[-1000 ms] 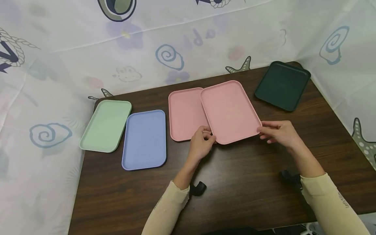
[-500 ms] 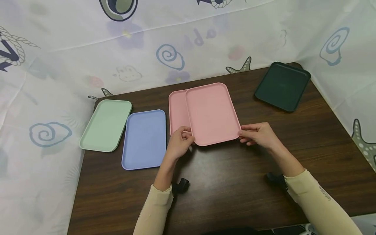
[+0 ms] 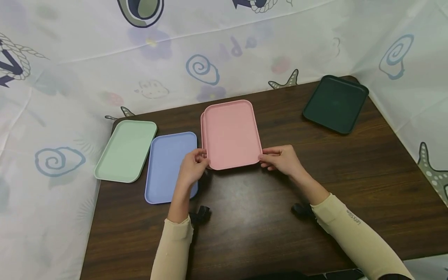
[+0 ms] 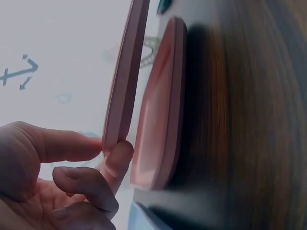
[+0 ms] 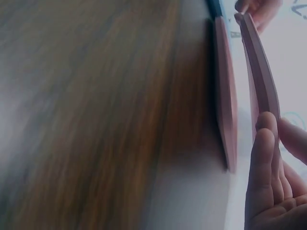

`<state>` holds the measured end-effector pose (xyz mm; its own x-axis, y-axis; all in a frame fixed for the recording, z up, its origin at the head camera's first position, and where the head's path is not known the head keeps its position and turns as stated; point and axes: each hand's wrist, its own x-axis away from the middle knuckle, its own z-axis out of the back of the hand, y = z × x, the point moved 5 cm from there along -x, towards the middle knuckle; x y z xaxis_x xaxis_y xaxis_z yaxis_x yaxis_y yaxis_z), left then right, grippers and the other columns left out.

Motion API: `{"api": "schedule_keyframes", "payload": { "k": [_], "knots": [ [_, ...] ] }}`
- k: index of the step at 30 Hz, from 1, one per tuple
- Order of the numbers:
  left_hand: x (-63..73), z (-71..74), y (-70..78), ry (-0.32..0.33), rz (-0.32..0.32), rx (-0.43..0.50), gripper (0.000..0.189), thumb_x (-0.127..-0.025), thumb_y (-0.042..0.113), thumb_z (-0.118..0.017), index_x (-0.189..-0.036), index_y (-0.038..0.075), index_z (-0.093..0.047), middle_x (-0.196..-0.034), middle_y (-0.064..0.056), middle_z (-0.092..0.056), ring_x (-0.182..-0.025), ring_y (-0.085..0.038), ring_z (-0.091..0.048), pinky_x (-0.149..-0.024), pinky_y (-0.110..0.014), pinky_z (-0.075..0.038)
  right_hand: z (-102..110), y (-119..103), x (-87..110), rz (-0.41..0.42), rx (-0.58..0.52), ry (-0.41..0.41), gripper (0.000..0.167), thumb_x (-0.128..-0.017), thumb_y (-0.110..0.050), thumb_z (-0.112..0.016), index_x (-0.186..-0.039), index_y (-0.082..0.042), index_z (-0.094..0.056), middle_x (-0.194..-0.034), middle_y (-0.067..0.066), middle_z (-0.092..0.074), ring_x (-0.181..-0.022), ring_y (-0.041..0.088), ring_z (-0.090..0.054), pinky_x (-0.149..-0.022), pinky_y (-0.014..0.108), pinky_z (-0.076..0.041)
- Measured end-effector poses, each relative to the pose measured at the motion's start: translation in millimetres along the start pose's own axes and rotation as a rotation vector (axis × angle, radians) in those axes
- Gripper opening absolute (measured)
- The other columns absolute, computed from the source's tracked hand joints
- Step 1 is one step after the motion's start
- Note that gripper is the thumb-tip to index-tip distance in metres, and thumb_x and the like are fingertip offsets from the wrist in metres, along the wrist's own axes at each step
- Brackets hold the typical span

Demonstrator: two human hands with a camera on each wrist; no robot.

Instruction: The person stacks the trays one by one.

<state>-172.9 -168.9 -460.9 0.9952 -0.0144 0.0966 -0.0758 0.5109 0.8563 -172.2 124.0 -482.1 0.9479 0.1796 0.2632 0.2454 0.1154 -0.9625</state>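
Observation:
Both hands hold one pink tray [image 3: 232, 134] by its two near corners. My left hand [image 3: 192, 167] pinches the near left corner between thumb and fingers, and my right hand [image 3: 281, 158] pinches the near right corner. Below it a second pink tray [image 4: 158, 120] lies on the table; the left wrist view shows a gap between the two. From the head, only a strip of the lower tray shows along the left side. The left forearm passes over a blue tray [image 3: 164, 167], covering part of its right side.
A light green tray [image 3: 126, 151] lies at the left, its right edge against or near the blue one. At the back right corner of the brown wooden table [image 3: 245, 225] lies a dark green tray [image 3: 336, 104]. A patterned white cloth [image 3: 238, 54] hangs behind the table.
Both hands have carried the upper pink tray to the left, so it now covers nearly all of the lower pink tray. The other trays have stayed in place.

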Motion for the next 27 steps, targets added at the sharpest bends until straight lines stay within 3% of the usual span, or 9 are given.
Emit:
{"api": "schedule_keyframes", "payload": {
  "k": [3,10,18,27],
  "knots": [
    [-3.3,8.2,-4.2,0.049,0.013,-0.072,0.032,-0.087,0.004,-0.062,-0.118,-0.002,-0.065,-0.071,-0.008,-0.064,-0.056,-0.013,-0.05,-0.054,-0.028,-0.039,-11.1,1.0,-5.9,0.006,-0.016,0.01,0.037,-0.087,-0.01,-0.075,-0.116,0.012,-0.065,-0.095,0.022,-0.072,-0.072,0.02,-0.073,-0.061,0.031,-0.057],
    [-10.6,17.1,-14.5,0.148,0.006,-0.219,0.033,-0.085,0.009,-0.058,-0.116,0.003,-0.069,-0.073,-0.007,-0.063,-0.055,-0.015,-0.049,-0.051,-0.03,-0.038,-28.3,2.4,-17.1,0.008,-0.026,0.015,0.034,-0.087,-0.009,-0.075,-0.113,0.011,-0.067,-0.093,0.022,-0.072,-0.071,0.021,-0.072,-0.059,0.031,-0.057],
    [-13.2,18.4,-20.3,0.207,-0.011,-0.28,0.033,-0.084,0.01,-0.057,-0.114,0.008,-0.072,-0.073,-0.006,-0.065,-0.056,-0.019,-0.052,-0.055,-0.035,-0.039,-33.5,0.3,-24.4,0.01,0.002,0.024,0.034,-0.087,-0.006,-0.074,-0.114,0.012,-0.066,-0.093,0.023,-0.071,-0.066,0.016,-0.071,-0.057,0.028,-0.056],
    [-12.4,14.5,-21.3,0.222,-0.022,-0.315,0.031,-0.087,0.013,-0.059,-0.115,0.01,-0.071,-0.076,-0.006,-0.066,-0.061,-0.024,-0.055,-0.06,-0.039,-0.042,-31.4,2.5,-26.3,0.009,0.033,0.036,0.031,-0.086,-0.005,-0.074,-0.112,0.012,-0.068,-0.092,0.025,-0.071,-0.065,0.017,-0.071,-0.057,0.029,-0.056]
  ]
}}
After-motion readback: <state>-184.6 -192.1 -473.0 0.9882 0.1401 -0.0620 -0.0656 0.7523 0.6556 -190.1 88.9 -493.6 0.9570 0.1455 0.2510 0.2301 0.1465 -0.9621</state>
